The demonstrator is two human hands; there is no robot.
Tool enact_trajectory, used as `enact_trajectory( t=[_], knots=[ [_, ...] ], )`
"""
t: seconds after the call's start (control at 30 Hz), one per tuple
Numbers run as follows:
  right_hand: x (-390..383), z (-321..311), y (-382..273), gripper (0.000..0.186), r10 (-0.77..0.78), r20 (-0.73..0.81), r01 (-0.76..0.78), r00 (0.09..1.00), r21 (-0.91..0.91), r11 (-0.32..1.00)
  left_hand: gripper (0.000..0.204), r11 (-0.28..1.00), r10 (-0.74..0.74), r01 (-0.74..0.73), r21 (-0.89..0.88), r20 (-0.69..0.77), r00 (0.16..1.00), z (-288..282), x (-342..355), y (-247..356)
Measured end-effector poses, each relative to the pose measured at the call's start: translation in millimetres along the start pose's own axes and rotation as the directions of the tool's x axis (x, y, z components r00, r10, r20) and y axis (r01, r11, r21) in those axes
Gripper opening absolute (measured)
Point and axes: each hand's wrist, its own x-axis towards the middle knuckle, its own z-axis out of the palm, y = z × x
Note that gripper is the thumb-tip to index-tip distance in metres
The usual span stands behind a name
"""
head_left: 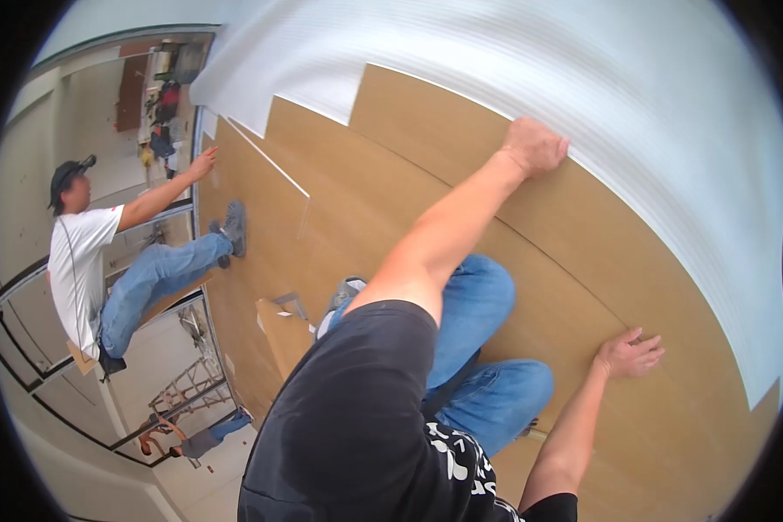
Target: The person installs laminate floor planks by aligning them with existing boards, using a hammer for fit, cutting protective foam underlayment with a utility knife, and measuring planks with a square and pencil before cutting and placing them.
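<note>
A long brown floor board [592, 235] lies along the edge of the floor, against white foam underlay [670, 122]. My left hand [535, 148] is closed over its far edge, with the fingers curled round the rim. Lower right, my right hand [631, 352] lies flat with fingers apart, at the seam between this board and the neighbouring brown row [531, 304]. The undersides of both hands are hidden. My bent knees in jeans [474, 300] are on the laid boards.
A person in a white shirt [83, 270] is at the left by a black-framed glass partition [17, 283]. Near my foot lies an open cardboard box [283, 339]. A thin white-edged strip [270, 157] crosses the boards. Behind the glass are another person [204, 442] and a ladder-like frame [191, 387].
</note>
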Motion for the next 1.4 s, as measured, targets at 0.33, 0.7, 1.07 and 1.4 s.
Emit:
enact_trajectory(
  t=[0.33,0.7,1.07,1.4],
  knots=[
    [13,35,-30,0.064,0.011,0.069,-0.015,0.998,0.053,0.998,0.05,0.994,0.034,-0.019,0.108,-0.144,0.989,-5,24,-15],
    [18,40,-16,0.071,-0.072,0.192,0.073,0.979,0.002,0.997,0.043,0.998,0.043,-0.026,0.056,-0.332,0.942,14,27,-20],
    [36,16,-13,0.073,-0.25,0.163,0.23,0.954,0.132,0.964,0.043,0.992,0.108,-0.128,-0.021,-0.414,0.904,30,14,-38],
    [43,23,-5,0.071,-0.175,0.111,0.167,0.978,0.074,0.983,0.047,0.969,0.154,-0.089,0.231,-0.282,0.947,-8,53,-14]
  ],
)
